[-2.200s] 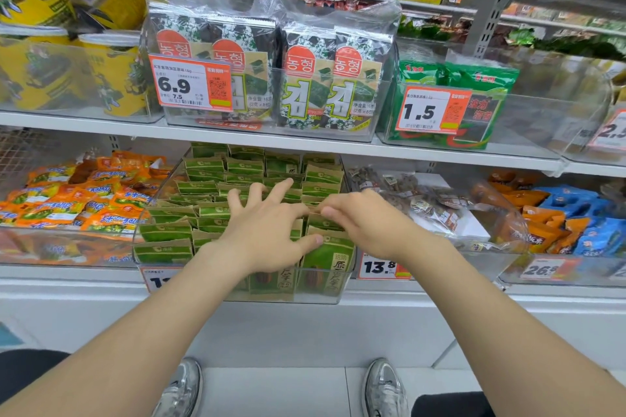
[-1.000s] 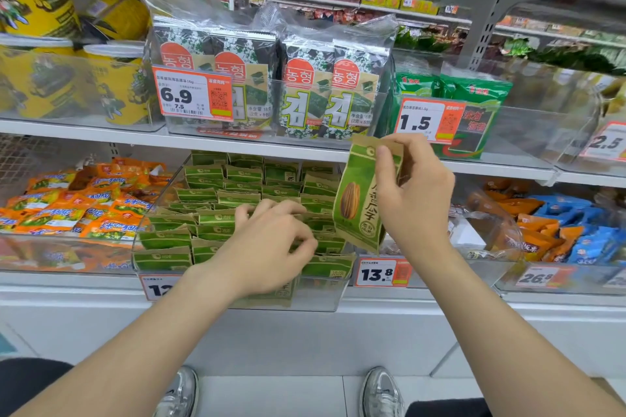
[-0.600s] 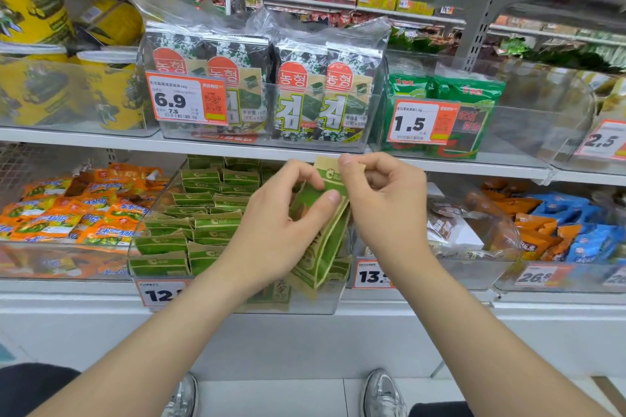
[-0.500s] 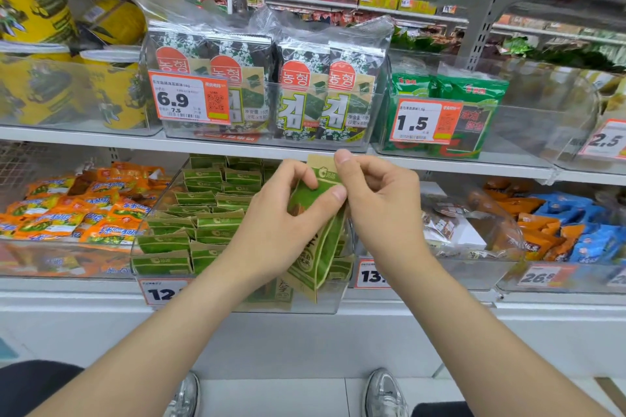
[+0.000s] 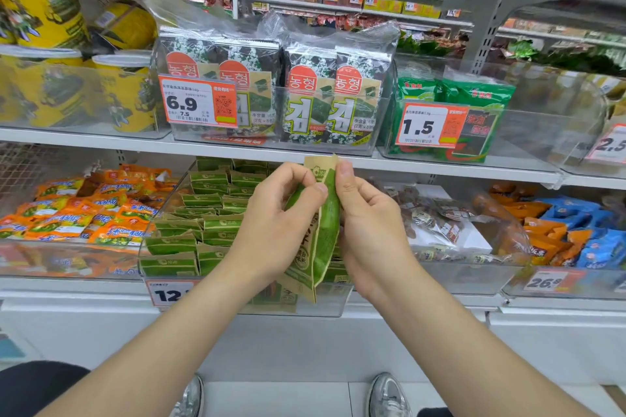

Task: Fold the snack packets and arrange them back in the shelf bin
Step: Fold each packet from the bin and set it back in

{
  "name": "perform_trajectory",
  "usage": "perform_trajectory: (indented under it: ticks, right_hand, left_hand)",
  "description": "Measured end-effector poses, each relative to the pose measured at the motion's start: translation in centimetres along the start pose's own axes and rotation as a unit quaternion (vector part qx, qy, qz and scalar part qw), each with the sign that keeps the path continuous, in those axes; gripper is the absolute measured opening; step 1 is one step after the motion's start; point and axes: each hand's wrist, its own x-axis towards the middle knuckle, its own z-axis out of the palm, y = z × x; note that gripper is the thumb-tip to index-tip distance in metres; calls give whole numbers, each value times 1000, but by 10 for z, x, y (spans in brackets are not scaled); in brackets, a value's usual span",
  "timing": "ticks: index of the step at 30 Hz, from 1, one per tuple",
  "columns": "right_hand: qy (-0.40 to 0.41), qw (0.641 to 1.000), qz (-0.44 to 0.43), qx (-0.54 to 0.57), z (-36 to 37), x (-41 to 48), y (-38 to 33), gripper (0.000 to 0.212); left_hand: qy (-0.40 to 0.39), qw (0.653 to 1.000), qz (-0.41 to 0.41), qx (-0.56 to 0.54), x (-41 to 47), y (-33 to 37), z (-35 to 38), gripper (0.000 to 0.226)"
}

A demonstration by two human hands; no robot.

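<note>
Left hand (image 5: 276,234) and right hand (image 5: 371,230) both pinch 1 green packet (image 5: 327,217), upright before the bin (image 5: 333,307). Bin's price tag (image 5: 168,294) reads "12", rest hidden by the forearm.

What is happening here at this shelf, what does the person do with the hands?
A person stands at a shop shelf and holds one green snack packet upright in both hands. The left hand grips its left side, and the right hand pinches its top edge and right side. The packet is bent lengthwise, so a fold seems to be under way. It is in front of the clear shelf bin, which holds many folded green packets, and is not yet in it.
</note>
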Motion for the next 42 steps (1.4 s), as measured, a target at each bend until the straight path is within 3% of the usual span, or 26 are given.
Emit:
perform_trajectory:
  ticks: [3,6,9,12,19,22,24,27,30,33,42]
  right_hand:
    - [27,997,-57,-49,0,2,-1,42]
    - [6,997,-58,-47,-2,3,-5,44]
    - [-17,995,-64,-73,-6,5,-9,29]
    - [-59,995,-51,-69,-9,4,-13,13]
    - [-162,975,5,-154,-18,2,-19,31]
    - [-189,967,54,-164,-17,0,-20,24]
    - [-174,970,36,-163,-15,0,-19,19]
    - [-112,976,-57,-178,-14,-1,-17,17]
    - [-67,976,-98,-185,-13,1,-17,20]
    - [-70,975,-96,-189,-15,2,-14,24]
    - [-65,992,-43,-99,-20,4,-20,27]
  left_hand:
    - [-23,999,-14,-22,1,3,1,18]
    - [-36,997,-38,-48,1,5,1,18]
    - [-21,992,-76,-97,1,5,-1,20]
    - [2,981,-103,-165,3,5,-3,19]
    - [41,948,-152,-277,9,5,-7,12]
    - [74,931,-165,-318,12,4,-12,18]
    - [80,932,-164,-314,13,7,-15,21]
    - [38,958,-165,-229,11,10,-18,26]
    - [-26,972,-166,-166,7,8,-18,50]
    - [-28,972,-157,-171,4,7,-19,58]
    - [-42,975,-137,-167,4,9,-26,46]
